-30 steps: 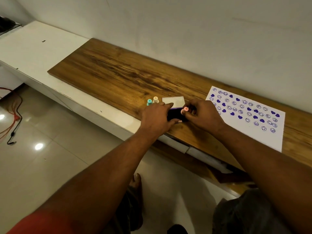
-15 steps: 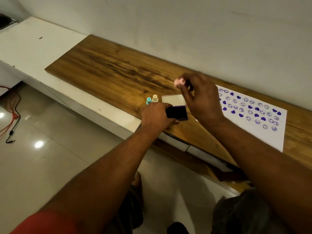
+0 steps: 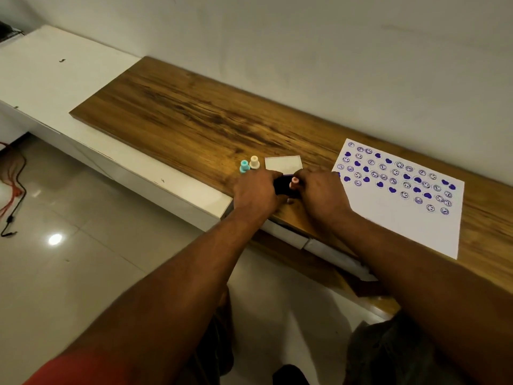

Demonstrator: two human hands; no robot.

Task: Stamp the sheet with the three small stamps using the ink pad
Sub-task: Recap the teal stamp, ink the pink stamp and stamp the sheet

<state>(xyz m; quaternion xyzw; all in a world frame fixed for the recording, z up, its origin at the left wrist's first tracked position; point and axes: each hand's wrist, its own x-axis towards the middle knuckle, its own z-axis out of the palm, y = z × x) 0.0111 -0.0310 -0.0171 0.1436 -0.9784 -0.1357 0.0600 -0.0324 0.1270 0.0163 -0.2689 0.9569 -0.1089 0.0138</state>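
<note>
Your left hand (image 3: 256,191) grips the ink pad (image 3: 283,186) by its left edge, fingers curled round it. Likely reason: to pin the pad so it can't slide or lift off with the stamp.

Your right hand (image 3: 323,193) pinches the pink stamp (image 3: 294,181), upright and face down over the pad's dark surface. This reads as the inking step (your fingers hide the actual contact, so I can't confirm the press).

The teal stamp (image 3: 244,166) and cream stamp (image 3: 254,162) stand upright just behind and left of the ink pad, side by side. They look parked there to stay out of the way but within easy reach for a swap.

A white rectangle, probably the lid (image 3: 283,164), lies flat on the table (image 3: 194,120) just behind the ink pad, which is why the pad is open for use.

The sheet (image 3: 388,223) lies flat to the right of the ink pad, near it and on your stamping hand's side, so the trip from pad to paper is short. Purple hearts and smiley faces fill the part of the sheet farther from you. The strip nearer to you is bare, so by my guess the next prints belong there.

Task well along, not finished. When you lift the pink stamp, take it straight up and hold the pad down, or wet ink may smear.
</note>
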